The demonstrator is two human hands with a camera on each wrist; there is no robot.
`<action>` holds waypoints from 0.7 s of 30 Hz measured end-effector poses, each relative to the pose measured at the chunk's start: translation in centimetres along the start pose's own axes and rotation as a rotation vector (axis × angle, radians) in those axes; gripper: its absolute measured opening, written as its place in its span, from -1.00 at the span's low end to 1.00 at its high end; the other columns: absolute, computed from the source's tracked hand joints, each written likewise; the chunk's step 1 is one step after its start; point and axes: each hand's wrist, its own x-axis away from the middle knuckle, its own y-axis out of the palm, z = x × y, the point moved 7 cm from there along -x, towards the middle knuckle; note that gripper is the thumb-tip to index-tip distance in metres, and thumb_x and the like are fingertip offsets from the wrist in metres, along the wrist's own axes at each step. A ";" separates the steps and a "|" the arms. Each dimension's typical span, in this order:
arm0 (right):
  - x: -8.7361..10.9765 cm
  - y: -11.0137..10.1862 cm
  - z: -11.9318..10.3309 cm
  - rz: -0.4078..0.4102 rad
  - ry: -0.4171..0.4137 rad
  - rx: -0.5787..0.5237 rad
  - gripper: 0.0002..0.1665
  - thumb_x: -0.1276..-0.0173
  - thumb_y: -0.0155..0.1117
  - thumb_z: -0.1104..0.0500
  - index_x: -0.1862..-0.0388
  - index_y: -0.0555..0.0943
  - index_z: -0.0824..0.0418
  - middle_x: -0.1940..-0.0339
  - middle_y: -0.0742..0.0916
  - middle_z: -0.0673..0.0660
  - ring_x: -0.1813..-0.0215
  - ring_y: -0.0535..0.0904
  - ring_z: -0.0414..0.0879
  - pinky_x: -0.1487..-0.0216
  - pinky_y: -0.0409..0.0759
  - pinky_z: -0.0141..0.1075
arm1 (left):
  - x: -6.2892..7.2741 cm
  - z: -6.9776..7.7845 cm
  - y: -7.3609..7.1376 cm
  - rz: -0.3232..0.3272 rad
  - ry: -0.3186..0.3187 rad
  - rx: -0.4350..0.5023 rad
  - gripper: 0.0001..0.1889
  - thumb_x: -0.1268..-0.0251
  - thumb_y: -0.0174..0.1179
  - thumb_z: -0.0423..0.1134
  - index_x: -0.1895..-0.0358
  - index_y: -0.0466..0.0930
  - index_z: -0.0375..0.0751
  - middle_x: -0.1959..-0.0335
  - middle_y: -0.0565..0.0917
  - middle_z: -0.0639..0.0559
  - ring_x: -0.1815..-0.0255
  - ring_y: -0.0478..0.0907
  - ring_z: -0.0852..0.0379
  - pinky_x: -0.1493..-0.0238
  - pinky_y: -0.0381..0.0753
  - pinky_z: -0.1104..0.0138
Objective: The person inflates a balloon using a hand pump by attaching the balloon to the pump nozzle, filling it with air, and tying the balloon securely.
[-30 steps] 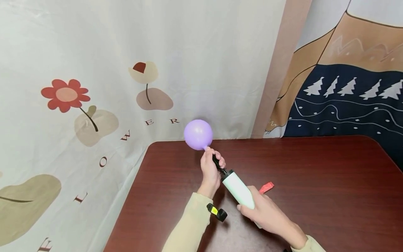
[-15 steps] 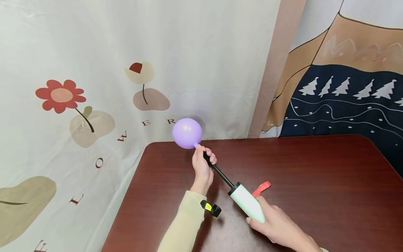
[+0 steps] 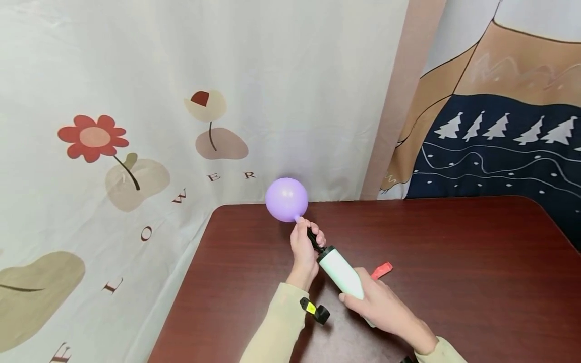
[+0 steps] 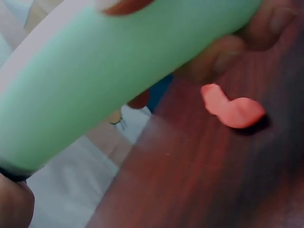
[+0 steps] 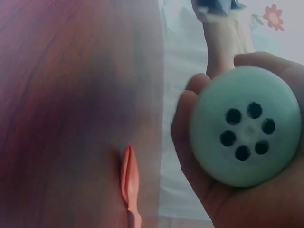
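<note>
A purple balloon, rounded with air, sits on the black nozzle end of a hand balloon pump. My left hand grips that black end and pinches the balloon's neck against it. Around the pale green barrel curl the fingers of my right hand. The barrel's black collar stands close to my left hand, and little of the rod shows. In the right wrist view the barrel's end cap has a ring of several holes. The left wrist view shows the barrel with fingers around it.
A limp red balloon lies on the dark brown table, just beyond my right hand. Behind the table's far edge hangs a pale curtain with printed flowers, beside a darker printed cloth.
Half a second ago my right hand had drawn the barrel back, baring the black rod. Now the barrel is pushed up near my left hand again, as it was one second ago.
</note>
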 end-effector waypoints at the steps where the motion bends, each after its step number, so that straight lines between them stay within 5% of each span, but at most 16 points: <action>1: 0.1 -0.1 -0.1 0.007 -0.003 0.009 -0.38 -0.35 0.44 -0.10 -0.23 0.50 0.19 0.27 0.63 -0.08 0.35 0.51 -0.29 0.36 0.50 -0.37 | -0.2 0.3 -0.1 0.000 0.003 0.012 -0.57 -0.76 -0.21 -0.04 0.42 0.34 -0.09 0.57 0.41 0.10 0.70 0.32 0.27 0.62 0.33 0.48; 12: 3.8 -1.6 0.8 -0.026 -0.050 0.091 -0.41 -0.36 0.45 -0.17 -0.29 0.46 -0.15 0.21 0.62 -0.21 0.24 0.49 -0.35 0.27 0.47 -0.36 | -2.7 6.0 -1.5 -0.007 0.121 0.120 -0.61 -0.77 -0.22 -0.12 0.40 0.34 -0.08 0.56 0.40 0.08 0.69 0.32 0.25 0.62 0.27 0.47; 21: 3.8 -0.5 1.9 -0.076 -0.068 0.044 -0.43 -0.43 0.39 -0.14 -0.26 0.42 0.03 0.32 0.59 -0.15 0.31 0.47 -0.35 0.33 0.44 -0.38 | -1.6 3.2 -1.1 0.001 0.092 0.071 -0.61 -0.75 -0.17 -0.11 0.42 0.34 -0.09 0.56 0.39 0.09 0.70 0.31 0.28 0.64 0.27 0.49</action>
